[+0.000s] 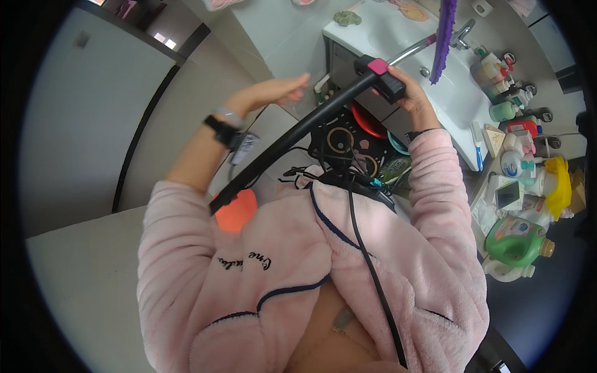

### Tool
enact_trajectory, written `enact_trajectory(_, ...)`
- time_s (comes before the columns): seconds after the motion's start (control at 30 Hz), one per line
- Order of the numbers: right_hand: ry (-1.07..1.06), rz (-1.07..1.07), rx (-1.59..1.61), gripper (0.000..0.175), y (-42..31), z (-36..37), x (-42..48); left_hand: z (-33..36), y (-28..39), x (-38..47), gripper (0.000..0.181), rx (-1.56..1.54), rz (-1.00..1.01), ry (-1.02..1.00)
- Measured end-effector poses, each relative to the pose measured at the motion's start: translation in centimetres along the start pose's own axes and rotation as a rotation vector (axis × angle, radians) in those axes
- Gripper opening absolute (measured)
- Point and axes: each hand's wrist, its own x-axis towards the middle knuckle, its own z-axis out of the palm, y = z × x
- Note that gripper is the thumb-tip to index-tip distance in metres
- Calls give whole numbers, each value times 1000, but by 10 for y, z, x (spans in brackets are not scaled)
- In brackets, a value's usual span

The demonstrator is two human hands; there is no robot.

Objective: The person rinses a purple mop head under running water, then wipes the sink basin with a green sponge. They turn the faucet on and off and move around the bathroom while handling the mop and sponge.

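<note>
A mop with a black pole (298,123) runs diagonally in front of my chest. My right hand (415,95) is closed around the black block-shaped fitting (392,86), beside its magenta button (378,66). Beyond the fitting, a silver tube (410,50) leads to a purple fringed mop head (443,44), which is raised over the white washbasin (378,35). My left hand (275,91) is in the air left of the pole, holding nothing, its fingers extended. The pole's lower end reaches my left sleeve, near an orange-red plastic piece (236,212).
A chrome faucet (462,35) stands at the basin. Pump bottles (503,111), a brush with a blue handle (478,149) and a green detergent jug (515,240) crowd the right side. Below are a red basin (368,122) and a patterned black mat (331,135). A black cable (368,261) hangs across my front.
</note>
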Motion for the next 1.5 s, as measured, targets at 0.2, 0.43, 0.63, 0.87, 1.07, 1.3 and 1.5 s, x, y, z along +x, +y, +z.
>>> enact_trajectory(0.2,13,-1,53,36,5,-14,2,-20,-62,-138,62,354,-73,-123)
enact_trajectory(0.43,21,44,138,37,10,-32,9,22,-114,-202,46,828,-118,588)
enact_trajectory(0.63,-31,31,199,43,6,-54,-1,63,-136,-229,23,998,-270,919)
enact_trajectory(0.87,-56,36,253,34,13,-89,-1,123,-114,-229,20,775,-411,782)
enact_trajectory(1.07,-142,12,334,44,18,-111,5,151,-110,-238,20,474,-428,586)
enact_trajectory(1.3,-78,77,385,38,14,-113,8,187,-100,-236,20,616,-470,702)
enact_trajectory(1.5,-16,-121,581,50,25,-108,-9,205,-74,-230,19,620,-442,764)
